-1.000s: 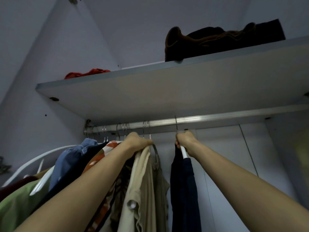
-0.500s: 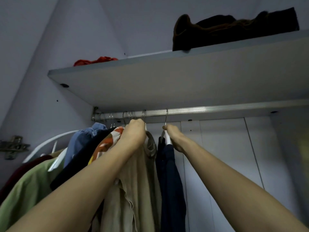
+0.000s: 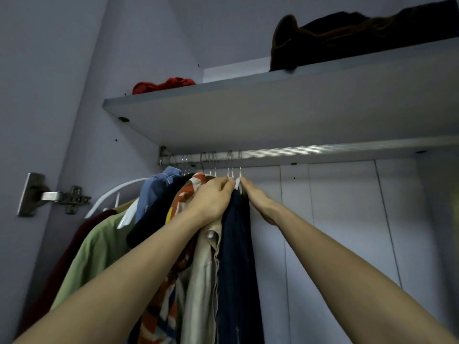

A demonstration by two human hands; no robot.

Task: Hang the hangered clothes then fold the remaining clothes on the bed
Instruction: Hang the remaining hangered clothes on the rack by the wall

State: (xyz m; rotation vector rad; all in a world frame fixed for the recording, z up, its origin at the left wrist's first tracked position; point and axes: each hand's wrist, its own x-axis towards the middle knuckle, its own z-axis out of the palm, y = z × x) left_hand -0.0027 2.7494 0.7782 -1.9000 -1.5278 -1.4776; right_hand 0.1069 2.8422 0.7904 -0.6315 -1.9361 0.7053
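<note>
Our wardrobe rail holds navy garment | left hand grips beige shirt, right hand pinches its hanger | garment has slid left.

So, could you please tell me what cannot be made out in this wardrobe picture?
- Head view: the navy garment has its hanger shoulders hidden by cloth and both hands.
- The right hand has its fingers' grip hidden behind the garment.
- The dark bundle on the shelf is cut off at the right edge.

rail: ribbed, shiny metal
hooks: thin bright wire
shelf: smooth matt board
navy garment: matt cloth
hinge: dull metal, nine o'clock
</note>
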